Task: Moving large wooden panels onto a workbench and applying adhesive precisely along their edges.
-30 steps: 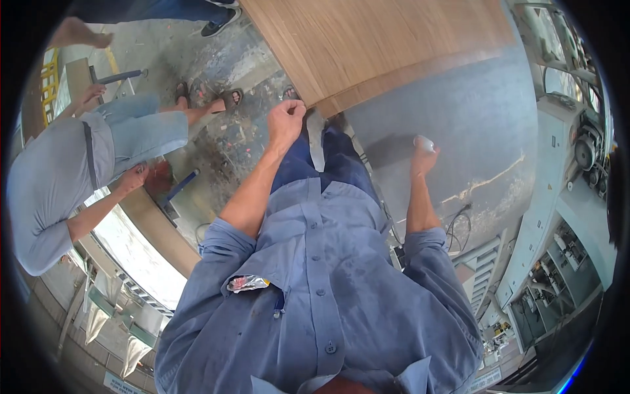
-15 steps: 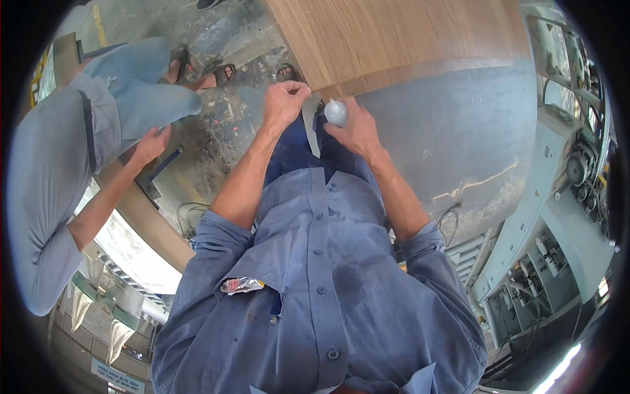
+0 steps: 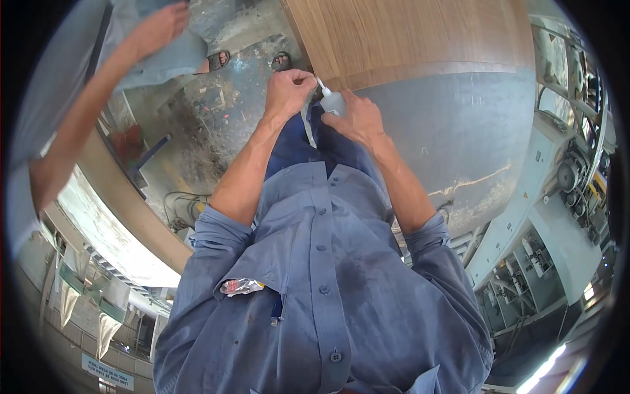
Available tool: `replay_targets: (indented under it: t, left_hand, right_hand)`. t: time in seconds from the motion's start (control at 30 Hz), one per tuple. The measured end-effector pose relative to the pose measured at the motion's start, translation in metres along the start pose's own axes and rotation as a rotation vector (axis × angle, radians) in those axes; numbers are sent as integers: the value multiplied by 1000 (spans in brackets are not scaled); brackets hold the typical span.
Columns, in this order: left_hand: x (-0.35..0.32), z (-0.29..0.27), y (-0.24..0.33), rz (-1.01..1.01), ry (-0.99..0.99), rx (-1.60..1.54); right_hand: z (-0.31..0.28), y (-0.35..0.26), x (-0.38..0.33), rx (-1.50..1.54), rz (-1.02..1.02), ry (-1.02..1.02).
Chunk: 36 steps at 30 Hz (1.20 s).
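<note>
1. Grips a small whitish bottle (image 3: pixel 333 103) in the right hand (image 3: pixel 359 119), with the thumb along the near side and the fingers closed round the right side.
2. Tilts the bottle so as to point its narrow nozzle (image 3: pixel 322 86) far and left, between both hands, beside the near left corner of a wood-grain panel (image 3: pixel 407 39).
3. Holds the left hand (image 3: pixel 287 94) just left of the nozzle, with thumb and forefinger pressed together at the tips and the other fingers curled in. Cannot tell whether pinching anything thin there, nor whether touching the nozzle's end.
4. On the near side of the panel, reaching right: a worn grey surface (image 3: pixel 453 138), marked by a pale, ragged line (image 3: pixel 472 178).
5. Wears a blue-grey shirt (image 3: pixel 374 282) with rolled sleeves, plus a foil packet (image 3: pixel 242 287) and a dark blue pen-like item (image 3: pixel 276 310) at the left chest pocket.
6. To the left, close by: a co-worker's hand (image 3: pixel 159 28), reaching far and right with bent fingers. Cannot tell about anything held.
7. Between co-worker and panel: stained floor (image 3: pixel 230 131), sandalled feet (image 3: pixel 281 61), and nearer, a coiled cable (image 3: pixel 180 205).
8. Along the right: a pale cabinet (image 3: pixel 525 190) with machine parts.
</note>
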<state>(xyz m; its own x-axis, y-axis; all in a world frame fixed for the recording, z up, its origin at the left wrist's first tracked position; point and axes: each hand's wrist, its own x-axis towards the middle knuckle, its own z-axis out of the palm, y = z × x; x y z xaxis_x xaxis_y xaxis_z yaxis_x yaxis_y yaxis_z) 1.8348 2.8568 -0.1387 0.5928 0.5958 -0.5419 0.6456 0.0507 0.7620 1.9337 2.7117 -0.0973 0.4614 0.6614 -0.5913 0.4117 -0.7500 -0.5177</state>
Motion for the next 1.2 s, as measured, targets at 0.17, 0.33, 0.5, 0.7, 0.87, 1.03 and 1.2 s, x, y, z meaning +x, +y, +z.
replay_targets:
  t: [0.17,0.33,0.5,0.7,0.87,1.03,1.2]
  left_hand:
    - [-1,-1,1,-18,-3,11]
    - [-1,-1,-1,5,-29,-38]
    - [-1,0,-4,4,1,-11]
    - [-5,0,-13,-20,33,-31]
    - [-7,-5,-23,-18,62,-66]
    - [-5,-8,-22,-24,62,-59]
    - [-2,-9,-22,-40,95,-73]
  right_hand:
    - [-6,-4,3,-43,51,-56]
    - [-14,-7,7,-77,6,-65]
    - [-25,-13,10,-111,20,-97]
    - [-30,-19,12,-184,25,-102]
    - [-30,-20,14,-254,39,-80]
    - [-34,-24,12,-244,13,-78]
    - [-37,-27,11,-241,41,-121]
